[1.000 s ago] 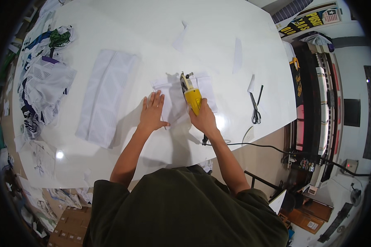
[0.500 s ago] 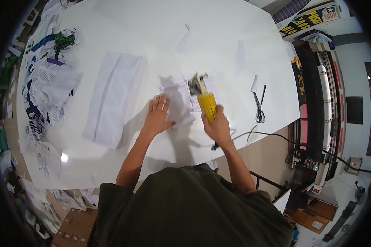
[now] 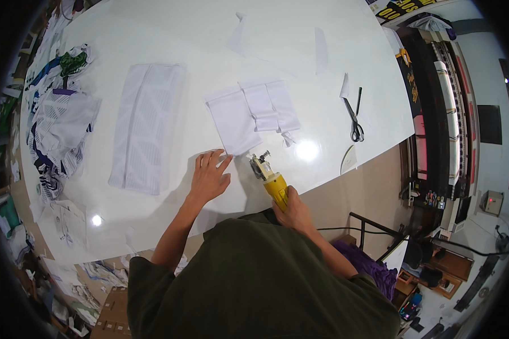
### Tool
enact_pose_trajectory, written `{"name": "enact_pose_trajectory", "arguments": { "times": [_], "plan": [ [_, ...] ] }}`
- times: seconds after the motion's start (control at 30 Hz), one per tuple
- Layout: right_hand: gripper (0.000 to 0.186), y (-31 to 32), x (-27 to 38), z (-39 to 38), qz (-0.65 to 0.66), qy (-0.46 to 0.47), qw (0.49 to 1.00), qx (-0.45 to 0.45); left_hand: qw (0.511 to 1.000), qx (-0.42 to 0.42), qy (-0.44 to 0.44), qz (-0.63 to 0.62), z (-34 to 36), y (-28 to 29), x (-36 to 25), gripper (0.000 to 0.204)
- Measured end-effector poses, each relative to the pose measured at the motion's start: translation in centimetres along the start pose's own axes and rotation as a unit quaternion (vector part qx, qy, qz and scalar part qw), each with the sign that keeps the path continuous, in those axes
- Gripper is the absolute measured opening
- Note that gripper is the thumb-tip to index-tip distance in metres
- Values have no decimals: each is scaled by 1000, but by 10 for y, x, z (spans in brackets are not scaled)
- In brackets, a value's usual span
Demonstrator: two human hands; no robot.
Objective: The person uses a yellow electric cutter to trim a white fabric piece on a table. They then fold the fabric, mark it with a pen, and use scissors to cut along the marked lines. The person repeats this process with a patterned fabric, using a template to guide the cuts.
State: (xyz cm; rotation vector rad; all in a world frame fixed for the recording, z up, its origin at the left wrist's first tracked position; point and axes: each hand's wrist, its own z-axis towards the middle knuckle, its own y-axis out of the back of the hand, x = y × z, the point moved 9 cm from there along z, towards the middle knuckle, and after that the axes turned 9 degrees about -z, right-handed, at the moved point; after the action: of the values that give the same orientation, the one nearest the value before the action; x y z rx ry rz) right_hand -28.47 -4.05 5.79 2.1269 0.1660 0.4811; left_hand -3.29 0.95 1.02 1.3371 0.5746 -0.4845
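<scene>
My right hand (image 3: pixel 294 210) is wrapped round the yellow body of an electric fabric cutter (image 3: pixel 276 187). The cutter's metal head stands on the table close to the near edge of a white fabric piece (image 3: pixel 232 121). Fingers apart, my left hand (image 3: pixel 209 176) rests flat on the table, its fingertips at that fabric's near left corner. Two narrower white fabric pieces (image 3: pixel 257 103) lie along its right side, with a small crumpled scrap (image 3: pixel 288 139) below them.
A long folded white fabric (image 3: pixel 144 130) lies to the left, beyond it a heap of patterned cloth (image 3: pixel 68 121). Black-handled scissors (image 3: pixel 354 121) lie at the right. Thin scraps (image 3: pixel 321 51) are scattered at the far side of the white table (image 3: pixel 198 34). A black cable (image 3: pixel 379 231) runs off right.
The cutter in my right hand has come back toward me, off the fabric to its near edge. My left hand has slid from on top of the fabric to its near corner.
</scene>
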Motion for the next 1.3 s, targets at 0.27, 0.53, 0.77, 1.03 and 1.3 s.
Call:
{"name": "enact_pose_trajectory", "arguments": {
  "times": [0.27, 0.53, 0.77, 1.03, 1.3],
  "plan": [
    [49, -1, 27, 26, 33, 64, 995, -75, 1000, 11, 2, 3, 3, 2, -2, 51],
    [44, 4, 48, 52, 26, 70, 993, -88, 1000, 11, 8, -11, -1, 0, 4, 50],
    [48, 11, 72, 80, -1, 78, 993, -92, 1000, 4, 2, -25, -3, 4, 7, 53],
    [54, 23, 101, 125, -23, 95, 991, -96, 999, 0, 0, -33, -7, 9, 7, 56],
    [53, 44, 140, 209, -3, 136, 981, -141, 999, -15, -15, -43, -9, 9, 2, 53]
  ]
}}
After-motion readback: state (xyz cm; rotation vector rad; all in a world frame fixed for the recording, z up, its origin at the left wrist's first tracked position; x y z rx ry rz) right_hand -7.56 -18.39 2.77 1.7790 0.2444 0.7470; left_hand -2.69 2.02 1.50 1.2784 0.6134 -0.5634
